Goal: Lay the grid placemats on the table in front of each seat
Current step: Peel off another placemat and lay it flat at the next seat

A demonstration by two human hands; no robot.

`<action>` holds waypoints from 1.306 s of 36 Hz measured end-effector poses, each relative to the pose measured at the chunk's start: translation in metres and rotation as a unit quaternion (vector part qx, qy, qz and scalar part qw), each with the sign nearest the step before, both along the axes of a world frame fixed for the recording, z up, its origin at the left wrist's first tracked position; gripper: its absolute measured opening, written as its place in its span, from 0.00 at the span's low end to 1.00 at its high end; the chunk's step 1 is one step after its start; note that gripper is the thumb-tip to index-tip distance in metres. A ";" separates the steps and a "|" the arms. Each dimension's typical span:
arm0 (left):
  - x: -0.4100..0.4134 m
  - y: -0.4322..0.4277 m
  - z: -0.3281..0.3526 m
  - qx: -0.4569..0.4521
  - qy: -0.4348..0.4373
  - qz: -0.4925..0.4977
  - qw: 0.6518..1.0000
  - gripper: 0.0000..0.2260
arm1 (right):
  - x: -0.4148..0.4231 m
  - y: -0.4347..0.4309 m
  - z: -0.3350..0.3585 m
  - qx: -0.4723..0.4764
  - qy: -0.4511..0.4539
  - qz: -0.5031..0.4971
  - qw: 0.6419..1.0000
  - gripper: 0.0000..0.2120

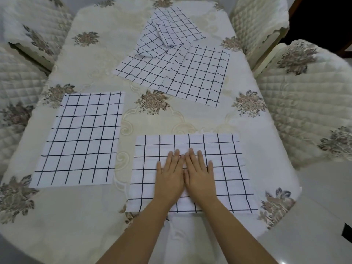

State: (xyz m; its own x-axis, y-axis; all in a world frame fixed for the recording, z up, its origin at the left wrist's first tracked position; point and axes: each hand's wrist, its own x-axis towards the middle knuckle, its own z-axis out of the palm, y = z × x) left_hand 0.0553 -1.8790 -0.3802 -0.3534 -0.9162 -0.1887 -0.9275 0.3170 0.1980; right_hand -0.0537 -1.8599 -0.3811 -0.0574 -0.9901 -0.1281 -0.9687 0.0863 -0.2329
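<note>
A white placemat with a black grid (224,168) lies flat at the table's near edge. My left hand (169,176) and my right hand (199,174) rest palm-down side by side on its middle, fingers spread, holding nothing. A second grid placemat (82,138) lies flat at the near left. Farther back, right of centre, several more grid placemats (171,69) lie in a loose overlapping heap, the top ones (171,27) folded and crumpled.
The table wears a cream tablecloth (152,115) with brown flower prints. Quilted cream chairs stand on the right (308,103), at the back right (257,21), on the left (17,92) and at the back left (34,25). Pale floor shows at the bottom right.
</note>
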 end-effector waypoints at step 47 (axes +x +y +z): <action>0.032 0.054 -0.008 -0.047 0.036 0.039 0.997 0.25 | -0.029 0.071 -0.006 -0.034 0.001 -0.101 0.994 0.26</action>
State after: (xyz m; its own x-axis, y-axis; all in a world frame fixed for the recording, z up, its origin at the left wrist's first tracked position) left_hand 0.0873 -1.8255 -0.3886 -0.2898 -0.9539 -0.0776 -0.9344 0.2644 0.2385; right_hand -0.0826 -1.7885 -0.3872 -0.2558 -0.9648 -0.0612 -0.9339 0.2630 -0.2424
